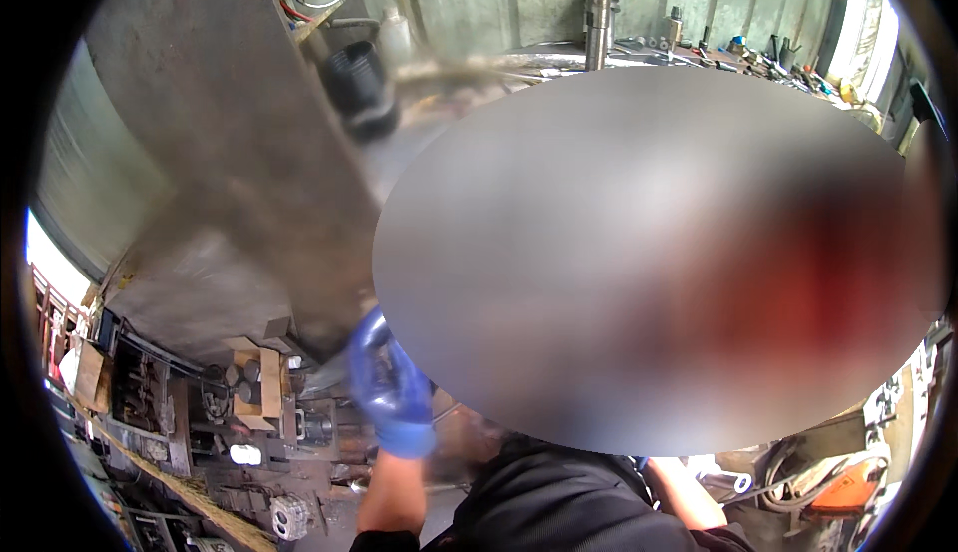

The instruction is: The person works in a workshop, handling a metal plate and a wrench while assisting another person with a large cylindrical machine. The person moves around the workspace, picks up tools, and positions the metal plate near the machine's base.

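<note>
My left hand, in a shiny blue glove, is raised left of my lap beside a large grey panel. Its fingers are smeared and partly covered by a big blurred oval, so their pose and anything they hold cannot be made out. My right forearm enters from below, bare under a dark sleeve. The right hand itself is hidden in the blurred oval. Inside that oval only grey tones and a red patch at the right show.
The grey panel stands at the left. A black container and an upright metal cylinder stand at the back, with tools to the right. Below left are a cardboard box, metal parts and a straw broom.
</note>
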Demonstrator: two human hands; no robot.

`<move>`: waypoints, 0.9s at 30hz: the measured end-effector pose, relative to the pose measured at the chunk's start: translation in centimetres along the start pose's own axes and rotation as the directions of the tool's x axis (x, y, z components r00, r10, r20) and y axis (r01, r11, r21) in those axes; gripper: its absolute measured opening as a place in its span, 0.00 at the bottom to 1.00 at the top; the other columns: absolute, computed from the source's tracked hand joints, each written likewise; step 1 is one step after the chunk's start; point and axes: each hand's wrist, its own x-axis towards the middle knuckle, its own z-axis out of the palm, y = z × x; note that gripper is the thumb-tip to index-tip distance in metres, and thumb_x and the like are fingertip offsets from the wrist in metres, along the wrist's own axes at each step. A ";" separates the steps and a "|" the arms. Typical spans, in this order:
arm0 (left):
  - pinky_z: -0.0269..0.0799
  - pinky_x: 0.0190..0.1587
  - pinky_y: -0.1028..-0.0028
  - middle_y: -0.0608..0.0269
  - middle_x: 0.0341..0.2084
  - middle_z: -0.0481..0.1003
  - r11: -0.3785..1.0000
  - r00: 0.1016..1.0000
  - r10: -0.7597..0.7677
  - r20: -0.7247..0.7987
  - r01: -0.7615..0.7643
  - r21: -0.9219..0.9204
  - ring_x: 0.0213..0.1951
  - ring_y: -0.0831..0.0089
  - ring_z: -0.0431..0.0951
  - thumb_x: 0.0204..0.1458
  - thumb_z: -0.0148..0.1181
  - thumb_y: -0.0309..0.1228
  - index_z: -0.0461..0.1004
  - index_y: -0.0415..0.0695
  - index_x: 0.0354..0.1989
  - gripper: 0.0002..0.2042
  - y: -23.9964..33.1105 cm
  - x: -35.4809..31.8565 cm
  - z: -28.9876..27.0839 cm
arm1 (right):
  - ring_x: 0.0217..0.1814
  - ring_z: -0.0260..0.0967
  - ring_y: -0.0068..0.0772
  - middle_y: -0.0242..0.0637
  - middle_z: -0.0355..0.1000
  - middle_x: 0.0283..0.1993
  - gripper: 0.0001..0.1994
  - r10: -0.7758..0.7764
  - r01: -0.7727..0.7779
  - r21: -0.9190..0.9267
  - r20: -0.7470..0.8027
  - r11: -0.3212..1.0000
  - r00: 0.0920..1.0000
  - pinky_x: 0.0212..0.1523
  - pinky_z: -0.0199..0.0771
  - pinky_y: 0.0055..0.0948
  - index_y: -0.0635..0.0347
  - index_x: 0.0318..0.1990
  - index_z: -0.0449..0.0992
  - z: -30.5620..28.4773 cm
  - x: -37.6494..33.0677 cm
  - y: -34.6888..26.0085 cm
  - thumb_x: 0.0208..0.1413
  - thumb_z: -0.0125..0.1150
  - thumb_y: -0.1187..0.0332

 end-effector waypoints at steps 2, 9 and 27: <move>0.76 0.59 0.63 0.54 0.52 0.81 0.993 0.995 0.082 0.051 -0.086 0.085 0.53 0.62 0.81 0.65 0.63 0.31 0.78 0.38 0.57 0.15 -0.4 -0.1 -0.2 | 0.33 0.83 0.45 0.44 0.83 0.32 0.14 -0.166 0.173 0.041 -0.140 0.984 0.976 0.36 0.82 0.41 0.55 0.40 0.87 0.5 0.6 -1.2 0.57 0.69 0.55; 0.77 0.57 0.59 0.47 0.47 0.83 0.978 0.861 0.197 0.469 -0.140 -0.154 0.51 0.56 0.83 0.63 0.65 0.45 0.76 0.36 0.59 0.25 2.0 -0.8 0.6 | 0.34 0.84 0.42 0.41 0.84 0.32 0.16 -0.022 0.036 0.173 -0.081 0.984 0.996 0.38 0.83 0.40 0.50 0.42 0.87 2.2 0.4 -4.3 0.57 0.69 0.50; 0.77 0.59 0.62 0.50 0.49 0.84 0.845 0.651 0.056 0.757 0.373 -0.384 0.53 0.58 0.85 0.53 0.78 0.40 0.70 0.37 0.65 0.35 1.0 -2.4 1.1 | 0.33 0.79 0.58 0.52 0.78 0.29 0.25 -0.029 0.028 0.035 0.036 0.999 0.999 0.36 0.77 0.47 0.62 0.28 0.81 2.3 -1.8 -6.8 0.50 0.74 0.45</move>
